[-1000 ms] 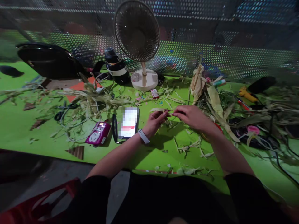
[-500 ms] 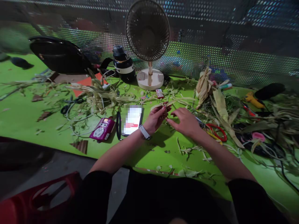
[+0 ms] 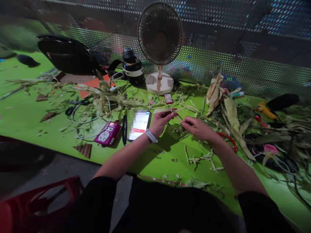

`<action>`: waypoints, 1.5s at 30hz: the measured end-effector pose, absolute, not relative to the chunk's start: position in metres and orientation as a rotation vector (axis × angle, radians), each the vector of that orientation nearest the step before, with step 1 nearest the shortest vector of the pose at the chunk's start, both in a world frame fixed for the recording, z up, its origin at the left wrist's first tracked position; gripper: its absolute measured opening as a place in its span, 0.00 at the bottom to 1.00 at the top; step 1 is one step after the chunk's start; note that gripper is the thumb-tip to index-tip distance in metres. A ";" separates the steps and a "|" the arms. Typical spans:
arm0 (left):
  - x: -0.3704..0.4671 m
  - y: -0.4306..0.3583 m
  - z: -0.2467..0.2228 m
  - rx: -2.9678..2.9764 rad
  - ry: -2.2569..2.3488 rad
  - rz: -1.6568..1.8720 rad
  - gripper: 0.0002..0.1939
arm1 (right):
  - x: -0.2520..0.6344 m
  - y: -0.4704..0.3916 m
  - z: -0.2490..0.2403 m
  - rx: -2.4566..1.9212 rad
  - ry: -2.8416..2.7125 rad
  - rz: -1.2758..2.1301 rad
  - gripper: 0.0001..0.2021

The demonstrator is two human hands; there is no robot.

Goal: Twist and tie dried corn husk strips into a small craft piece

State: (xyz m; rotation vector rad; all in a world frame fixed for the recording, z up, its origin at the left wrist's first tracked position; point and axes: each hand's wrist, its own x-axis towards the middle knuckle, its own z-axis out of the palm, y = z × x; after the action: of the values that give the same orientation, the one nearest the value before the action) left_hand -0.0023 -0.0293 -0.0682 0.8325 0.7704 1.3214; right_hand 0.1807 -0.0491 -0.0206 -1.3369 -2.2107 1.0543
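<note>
My left hand [image 3: 161,123], with a pale watch band [image 3: 152,136] on its wrist, pinches a pale strip of corn husk [image 3: 178,118] at the middle of the green table. To its right, my right hand [image 3: 198,128] is closed on the lower end of the same strip, which spans the short gap between my fingertips. Part of a flat pale piece shows above my left hand. Beside my left wrist lies a lit phone [image 3: 139,126]. Red-handled scissors [image 3: 230,139] lie partly under my right forearm. Husk scraps [image 3: 194,157] are scattered below my hands.
A round fan [image 3: 159,83] and a dark bottle [image 3: 133,68] stand at the back. Husk piles [image 3: 104,97] lie left, with a tied husk bundle [image 3: 213,94] and a yellow-handled tool [image 3: 266,110] at right. A purple power strip [image 3: 107,133] trails a cable. A red chair [image 3: 41,202] stands lower left.
My right hand has closed from a loose, spread pose into a pinch on the strip's end. The long strip that stuck out to the right now slants down between both hands. The view has shifted slightly.
</note>
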 end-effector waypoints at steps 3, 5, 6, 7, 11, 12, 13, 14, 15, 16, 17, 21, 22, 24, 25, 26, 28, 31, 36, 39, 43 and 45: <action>-0.007 -0.026 -0.066 0.836 0.800 1.372 0.15 | 0.193 -0.045 -0.012 -1.306 -2.306 1.041 0.13; -0.008 -0.026 -0.064 0.841 0.792 1.376 0.14 | 0.197 -0.044 -0.008 -1.286 -2.300 1.096 0.13; -0.008 -0.027 -0.063 0.847 0.780 1.373 0.14 | 0.197 -0.044 -0.009 -1.285 -2.255 1.161 0.12; -0.007 -0.028 -0.063 0.862 0.766 1.369 0.15 | 0.196 -0.044 -0.010 -1.283 -2.176 1.256 0.11; -0.001 -0.036 -0.067 1.031 0.730 1.297 0.16 | 0.177 -0.046 -0.024 -1.244 -1.646 1.578 0.11; 0.001 -0.038 -0.069 1.087 0.719 1.270 0.16 | 0.172 -0.046 -0.029 -1.253 -1.526 1.559 0.12; 0.003 -0.040 -0.070 1.144 0.710 1.246 0.16 | 0.167 -0.047 -0.033 -1.268 -1.434 1.510 0.13; 0.005 -0.042 -0.071 1.198 0.705 1.227 0.16 | 0.163 -0.047 -0.037 -1.277 -1.366 1.443 0.15; 0.006 -0.043 -0.071 1.248 0.707 1.223 0.16 | 0.160 -0.047 -0.041 -1.275 -1.322 1.378 0.16; 0.007 -0.045 -0.072 1.289 0.719 1.230 0.17 | 0.158 -0.046 -0.044 -1.257 -1.297 1.316 0.16; 0.007 -0.045 -0.071 1.315 0.742 1.249 0.18 | 0.157 -0.046 -0.047 -1.229 -1.286 1.261 0.16; 0.006 -0.047 -0.068 1.333 0.898 1.366 0.16 | 0.156 -0.045 -0.054 -1.150 -1.346 1.085 0.15; 0.006 -0.047 -0.068 1.359 0.929 1.359 0.15 | 0.156 -0.046 -0.055 -1.147 -1.386 1.052 0.14; 0.005 -0.047 -0.066 1.443 0.974 1.308 0.16 | 0.155 -0.047 -0.056 -1.141 -1.464 0.994 0.13; 0.004 -0.047 -0.065 1.482 0.996 1.276 0.17 | 0.155 -0.048 -0.056 -1.139 -1.494 0.964 0.13; 0.004 -0.047 -0.065 1.506 1.021 1.256 0.19 | 0.156 -0.048 -0.057 -1.139 -1.516 0.933 0.13; 0.004 -0.048 -0.063 1.509 1.033 1.242 0.20 | 0.157 -0.047 -0.057 -1.139 -1.528 0.873 0.14; 0.004 -0.049 -0.061 1.487 0.924 1.252 0.19 | 0.160 -0.045 -0.058 -1.139 -1.507 0.822 0.15; 0.000 -0.045 -0.063 1.647 0.943 1.352 0.19 | 0.162 -0.044 -0.058 -1.112 -1.537 0.801 0.15; -0.001 -0.043 -0.066 1.700 0.996 1.316 0.18 | 0.160 -0.045 -0.059 -1.121 -1.532 0.787 0.16; 0.003 -0.047 -0.068 1.687 0.960 1.216 0.16 | 0.156 -0.050 -0.059 -1.165 -1.536 0.829 0.16; 0.005 -0.050 -0.068 1.625 0.991 1.212 0.14 | 0.155 -0.053 -0.059 -1.199 -1.569 0.810 0.15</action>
State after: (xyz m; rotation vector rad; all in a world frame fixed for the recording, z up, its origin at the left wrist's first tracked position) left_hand 0.0053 -0.0502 -0.0679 1.6246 0.9911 1.2123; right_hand 0.1547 -0.0531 -0.0585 -1.1995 -1.5689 0.8096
